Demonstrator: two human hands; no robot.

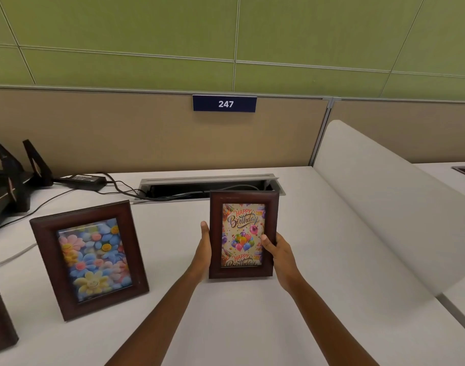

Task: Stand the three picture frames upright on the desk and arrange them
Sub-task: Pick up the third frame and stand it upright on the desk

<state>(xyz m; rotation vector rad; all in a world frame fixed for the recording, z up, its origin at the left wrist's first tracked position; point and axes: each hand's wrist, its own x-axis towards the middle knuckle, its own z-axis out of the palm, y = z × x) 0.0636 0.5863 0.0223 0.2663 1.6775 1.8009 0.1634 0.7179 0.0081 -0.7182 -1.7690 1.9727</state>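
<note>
The desk [252, 326] spreads white under both forearms and runs on past the fingertips to a tan partition [120, 133], where a blue sign [224, 103] reads 247. Right of the right hand's fingers a pale divider [384, 207] slopes across the desk. Beyond the fingertips, a cable tray [207, 184] lies open in the desk top with dark leads running into it.

Well left of the left hand's fingers, the flower frame [90, 260] stands upright on the desk, leaning back a little. Further left still, only the dark corner of a third frame [0, 318] shows at the picture's edge; whether it stands or lies I cannot tell.

Between the two hands, the birthday frame [243, 235] is upright, its lower edge at or just above the desk. The left hand [203, 252] lies flat along its left side, fingers together, thumb up along the edge. The right hand [280, 256] clamps the right side, thumb pressed on the front over the glass, the other fingers hidden behind.

Far left past the fingers sit a black adapter [86, 178] and a black stand [17, 175].
</note>
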